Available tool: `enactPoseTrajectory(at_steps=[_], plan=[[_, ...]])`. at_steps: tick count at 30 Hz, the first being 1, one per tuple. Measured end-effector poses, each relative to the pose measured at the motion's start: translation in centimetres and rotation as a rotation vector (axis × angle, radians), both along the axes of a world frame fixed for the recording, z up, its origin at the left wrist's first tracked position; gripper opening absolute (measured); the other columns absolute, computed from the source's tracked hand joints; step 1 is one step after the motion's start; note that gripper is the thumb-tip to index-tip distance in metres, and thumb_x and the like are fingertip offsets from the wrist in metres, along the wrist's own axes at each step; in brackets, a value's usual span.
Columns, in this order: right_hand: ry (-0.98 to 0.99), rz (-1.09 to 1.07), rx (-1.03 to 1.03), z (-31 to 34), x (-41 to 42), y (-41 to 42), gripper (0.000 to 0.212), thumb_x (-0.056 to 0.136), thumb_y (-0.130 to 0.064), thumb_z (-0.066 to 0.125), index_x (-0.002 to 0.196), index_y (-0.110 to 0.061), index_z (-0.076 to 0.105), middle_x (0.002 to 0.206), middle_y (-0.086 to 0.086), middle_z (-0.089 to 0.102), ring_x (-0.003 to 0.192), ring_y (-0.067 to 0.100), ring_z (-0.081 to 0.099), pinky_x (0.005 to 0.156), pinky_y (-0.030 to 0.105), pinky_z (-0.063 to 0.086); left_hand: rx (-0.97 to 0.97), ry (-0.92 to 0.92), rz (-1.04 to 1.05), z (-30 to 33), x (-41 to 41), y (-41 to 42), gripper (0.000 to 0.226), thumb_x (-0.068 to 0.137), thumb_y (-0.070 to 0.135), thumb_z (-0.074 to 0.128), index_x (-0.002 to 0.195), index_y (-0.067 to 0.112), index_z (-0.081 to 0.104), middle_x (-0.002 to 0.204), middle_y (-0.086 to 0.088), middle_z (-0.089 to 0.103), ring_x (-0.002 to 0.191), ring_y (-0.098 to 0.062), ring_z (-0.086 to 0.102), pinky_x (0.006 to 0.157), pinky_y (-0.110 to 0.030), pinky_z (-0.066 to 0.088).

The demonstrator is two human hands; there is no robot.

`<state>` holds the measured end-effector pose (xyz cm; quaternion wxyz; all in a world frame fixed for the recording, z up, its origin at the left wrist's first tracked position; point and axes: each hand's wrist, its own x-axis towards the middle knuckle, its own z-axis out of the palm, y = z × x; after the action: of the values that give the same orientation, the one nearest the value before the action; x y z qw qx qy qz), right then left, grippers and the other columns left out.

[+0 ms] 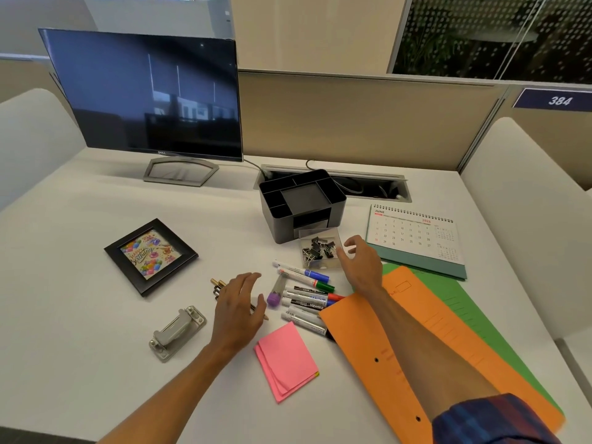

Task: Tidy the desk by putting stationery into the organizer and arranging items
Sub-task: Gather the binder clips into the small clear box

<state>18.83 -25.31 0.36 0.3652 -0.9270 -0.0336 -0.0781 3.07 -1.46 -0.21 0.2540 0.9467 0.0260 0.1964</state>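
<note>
A dark grey organizer (278, 203) with several empty compartments stands mid-desk. In front of it lies a clear box of black binder clips (318, 249). Several markers (304, 291) are piled below that, beside a purple-capped tube (275, 296). My left hand (238, 307) hovers open over some pens (217, 285), covering most of them. My right hand (360, 262) is open just right of the clip box, touching nothing that I can see. Pink sticky notes (286, 360) lie near the front.
A black picture frame (150, 256) and a metal hole punch (177, 333) sit at the left. A desk calendar (416, 238) stands at the right, above orange (368, 322) and green folders (455, 296). A monitor (150, 94) and a cable tray (368, 185) are behind.
</note>
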Motion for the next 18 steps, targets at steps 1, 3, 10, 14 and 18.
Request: enactPoseTrajectory(at_steps=[1, 3, 10, 14, 18], plan=[[0.001, 0.001, 0.004, 0.1, 0.3, 0.0, 0.027, 0.092, -0.04, 0.061, 0.107, -0.017, 0.06, 0.104, 0.0, 0.068, 0.089, 0.016, 0.061, 0.069, 0.027, 0.043, -0.004, 0.0, -0.004, 0.2, 0.6, 0.0, 0.041, 0.084, 0.022, 0.055, 0.122, 0.01, 0.058, 0.117, -0.008, 0.062, 0.104, -0.024, 0.059, 0.088, -0.038, 0.048], [0.012, 0.004, 0.022, 0.3, 0.8, 0.2, 0.026, 0.092, -0.038, 0.061, 0.107, -0.017, 0.06, 0.105, -0.001, 0.067, 0.089, 0.016, 0.059, 0.068, 0.027, 0.039, -0.01, -0.002, -0.01, 0.5, 1.9, -0.1, 0.041, 0.085, 0.024, 0.054, 0.122, 0.009, 0.058, 0.119, -0.009, 0.062, 0.105, -0.025, 0.059, 0.087, -0.037, 0.047], [0.028, 0.022, 0.071, 2.0, 3.6, 0.7, 0.033, 0.091, -0.036, 0.061, 0.12, -0.02, 0.056, 0.11, -0.002, 0.065, 0.094, 0.017, 0.062, 0.076, 0.033, 0.051, -0.02, 0.039, 0.022, 1.6, 6.4, 0.2, 0.045, 0.086, 0.03, 0.05, 0.127, 0.01, 0.056, 0.127, -0.01, 0.058, 0.113, -0.028, 0.056, 0.091, -0.04, 0.045], [0.045, 0.076, 0.017, 2.8, 5.5, 1.1, 0.055, 0.091, -0.038, 0.06, 0.142, -0.022, 0.042, 0.137, 0.003, 0.053, 0.115, 0.022, 0.058, 0.093, 0.045, 0.05, 0.004, 0.1, 0.041, 2.0, 9.0, 0.3, 0.05, 0.091, 0.03, 0.057, 0.138, 0.012, 0.048, 0.14, -0.013, 0.051, 0.125, -0.031, 0.05, 0.101, -0.045, 0.042], [0.07, 0.124, -0.093, 3.3, 7.3, 1.4, 0.062, 0.095, -0.04, 0.055, 0.151, -0.031, 0.028, 0.157, 0.005, 0.028, 0.136, 0.029, 0.041, 0.102, 0.049, 0.042, 0.014, 0.161, 0.048, 2.6, 11.6, 0.4, 0.067, 0.094, 0.04, 0.055, 0.151, 0.024, 0.024, 0.157, -0.009, 0.026, 0.131, -0.031, 0.046, 0.099, -0.044, 0.045]])
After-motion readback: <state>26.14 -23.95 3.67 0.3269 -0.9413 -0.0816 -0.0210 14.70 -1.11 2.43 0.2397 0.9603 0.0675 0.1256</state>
